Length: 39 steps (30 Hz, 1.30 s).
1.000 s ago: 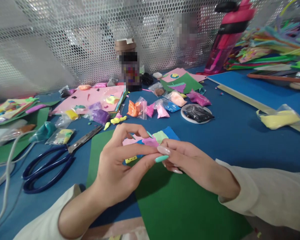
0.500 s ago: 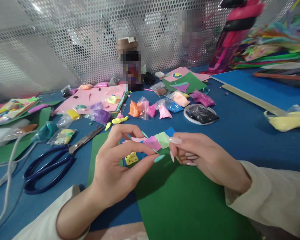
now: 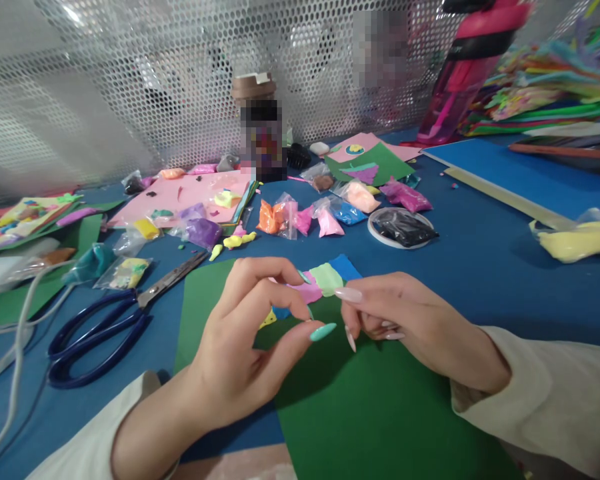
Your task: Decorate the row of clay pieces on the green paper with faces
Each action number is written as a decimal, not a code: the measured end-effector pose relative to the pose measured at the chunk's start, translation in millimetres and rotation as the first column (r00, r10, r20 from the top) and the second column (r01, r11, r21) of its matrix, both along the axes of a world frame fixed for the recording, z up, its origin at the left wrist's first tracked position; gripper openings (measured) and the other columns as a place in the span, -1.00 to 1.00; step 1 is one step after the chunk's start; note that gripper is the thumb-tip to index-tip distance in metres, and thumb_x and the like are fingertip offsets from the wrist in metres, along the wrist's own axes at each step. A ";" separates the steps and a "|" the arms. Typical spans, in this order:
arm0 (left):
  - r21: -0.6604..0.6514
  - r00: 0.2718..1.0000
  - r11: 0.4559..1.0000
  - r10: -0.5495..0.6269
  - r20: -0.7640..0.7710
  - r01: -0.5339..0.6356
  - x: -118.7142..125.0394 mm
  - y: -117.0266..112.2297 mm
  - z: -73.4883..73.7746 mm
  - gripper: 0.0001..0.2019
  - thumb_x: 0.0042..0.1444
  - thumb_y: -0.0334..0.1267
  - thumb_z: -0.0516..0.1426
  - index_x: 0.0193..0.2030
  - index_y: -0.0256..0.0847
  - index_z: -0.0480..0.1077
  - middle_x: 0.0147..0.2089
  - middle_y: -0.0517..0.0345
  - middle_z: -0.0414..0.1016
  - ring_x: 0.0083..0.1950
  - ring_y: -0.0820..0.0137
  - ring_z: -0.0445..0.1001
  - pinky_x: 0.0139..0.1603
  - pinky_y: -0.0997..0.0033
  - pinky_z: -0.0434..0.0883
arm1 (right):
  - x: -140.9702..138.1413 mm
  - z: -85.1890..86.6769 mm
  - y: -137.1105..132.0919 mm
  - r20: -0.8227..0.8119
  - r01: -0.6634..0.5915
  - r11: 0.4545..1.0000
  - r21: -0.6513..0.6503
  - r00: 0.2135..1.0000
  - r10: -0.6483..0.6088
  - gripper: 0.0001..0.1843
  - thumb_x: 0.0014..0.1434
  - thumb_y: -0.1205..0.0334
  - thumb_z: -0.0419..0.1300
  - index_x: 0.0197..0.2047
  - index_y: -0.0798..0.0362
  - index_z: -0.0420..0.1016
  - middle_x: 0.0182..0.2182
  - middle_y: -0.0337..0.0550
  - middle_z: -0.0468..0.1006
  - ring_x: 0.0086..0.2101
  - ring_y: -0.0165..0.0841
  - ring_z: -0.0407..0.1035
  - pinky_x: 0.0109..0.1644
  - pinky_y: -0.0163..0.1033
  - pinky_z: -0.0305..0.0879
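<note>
The row of coloured pieces (image 3: pixel 326 279) is partly hidden by the left hand (image 3: pixel 245 333). It is found at one o'clock from the left fingers, and at eleven from the right hand's fingertips (image 3: pixel 349 294). On both hands, fingers are curled; whether anything is pinched cannot be told. Green paper (image 3: pixel 380 407) is spread toward five o'clock, its near edge cut off.

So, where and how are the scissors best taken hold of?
Probably by the navy handle loops, left hand coming from the near side: the scissors lie flat, loops nearest, blades pointing away and rightward.
</note>
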<state>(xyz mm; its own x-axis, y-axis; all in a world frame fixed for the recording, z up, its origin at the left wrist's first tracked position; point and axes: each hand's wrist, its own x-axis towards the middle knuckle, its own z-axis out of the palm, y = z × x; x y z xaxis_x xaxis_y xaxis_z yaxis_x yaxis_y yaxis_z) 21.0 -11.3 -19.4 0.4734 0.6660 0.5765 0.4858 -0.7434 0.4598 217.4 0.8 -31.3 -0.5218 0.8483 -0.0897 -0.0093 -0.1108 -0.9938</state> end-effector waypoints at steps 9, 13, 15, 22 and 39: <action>0.071 0.999 0.997 0.040 0.033 -0.042 -1.0 2.5 1.1 -0.91 0.06 -0.38 0.13 -0.31 -0.10 0.37 -0.18 0.11 0.26 -0.19 0.38 0.29 -0.22 0.33 0.33 | -0.3 3.0 -0.7 0.091 -0.029 0.999 0.014 0.995 0.028 -0.57 0.20 0.11 0.03 -0.63 0.11 0.37 -0.74 -0.36 0.06 -0.67 -0.54 -0.05 -0.58 -0.30 -0.12; 0.072 0.999 0.996 0.049 -0.019 -0.048 -0.6 1.5 3.2 -0.88 0.11 -0.39 0.06 -0.27 -0.10 0.36 -0.19 0.08 0.27 -0.20 0.38 0.30 -0.26 0.31 0.34 | -0.8 3.3 -0.4 0.096 -0.043 0.998 0.051 0.995 0.038 -0.54 0.20 0.06 0.03 -0.64 0.11 0.36 -0.74 -0.36 0.05 -0.67 -0.55 -0.05 -0.56 -0.30 -0.10; 0.074 0.999 0.996 0.044 -0.028 -0.042 -0.4 0.9 3.5 -0.87 0.11 -0.41 0.05 -0.26 -0.10 0.36 -0.19 0.08 0.26 -0.21 0.39 0.30 -0.26 0.32 0.34 | -1.1 4.0 -0.5 0.100 -0.046 0.997 0.061 0.994 0.040 -0.54 0.20 0.07 0.03 -0.64 0.11 0.35 -0.74 -0.37 0.03 -0.67 -0.56 -0.06 -0.55 -0.30 -0.09; 0.086 1.000 0.996 0.017 0.002 -0.018 -1.2 0.7 1.1 -0.87 0.05 -0.41 0.14 -0.28 -0.10 0.36 -0.18 0.10 0.23 -0.13 0.38 0.28 -0.19 0.32 0.34 | 0.0 4.0 -1.7 0.110 -0.060 0.997 0.055 0.992 0.054 -0.54 0.20 0.05 0.03 -0.63 0.12 0.37 -0.74 -0.36 0.05 -0.67 -0.55 -0.06 -0.55 -0.29 -0.09; 0.105 1.000 0.994 0.017 0.002 -0.017 0.5 3.6 1.5 -0.82 0.03 -0.45 0.13 -0.25 -0.09 0.39 -0.23 0.09 0.26 -0.18 0.38 0.31 -0.27 0.31 0.35 | 0.2 3.5 -3.1 0.149 -0.093 0.995 0.039 0.985 0.086 -0.52 0.20 0.01 0.02 -0.63 0.12 0.37 -0.74 -0.36 0.04 -0.67 -0.55 -0.05 -0.59 -0.31 -0.13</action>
